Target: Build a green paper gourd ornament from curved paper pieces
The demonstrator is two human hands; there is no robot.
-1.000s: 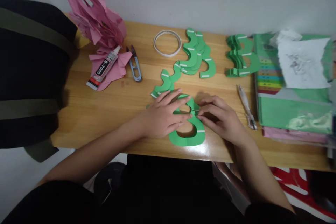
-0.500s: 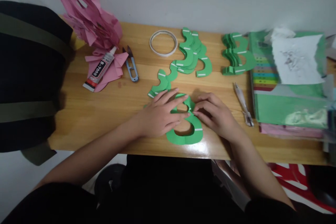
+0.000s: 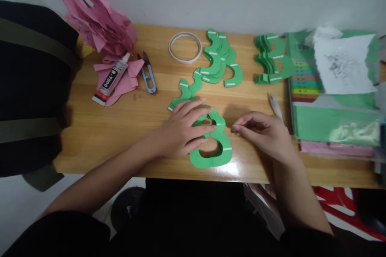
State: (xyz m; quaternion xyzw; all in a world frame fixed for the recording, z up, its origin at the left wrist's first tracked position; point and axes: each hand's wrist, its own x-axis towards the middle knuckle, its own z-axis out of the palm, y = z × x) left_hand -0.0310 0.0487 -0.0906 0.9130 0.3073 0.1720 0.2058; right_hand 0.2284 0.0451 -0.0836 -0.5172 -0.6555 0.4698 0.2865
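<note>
A green paper cut-out [image 3: 215,153] with curved lobes and small white tape strips lies near the front edge of the wooden table [image 3: 126,124]. My left hand [image 3: 181,130] lies flat on its left part, fingers stretched out and pressing it down. Just right of the cut-out, my right hand [image 3: 265,132] hovers with thumb and fingertips pinched together; what they hold is too small to make out.
Behind are more green cut-outs [image 3: 218,60], a second green stack [image 3: 271,62], a tape ring [image 3: 185,47], snips [image 3: 148,74], a glue tube [image 3: 111,78] on pink paper [image 3: 96,24], a pen [image 3: 275,106], and coloured paper packs [image 3: 331,100] at right. A dark bag [image 3: 30,88] stands left.
My right hand has drawn away to the right from the green cut-out, fingers pinched. My left hand stays pressed on the paper. The view has shifted slightly.
</note>
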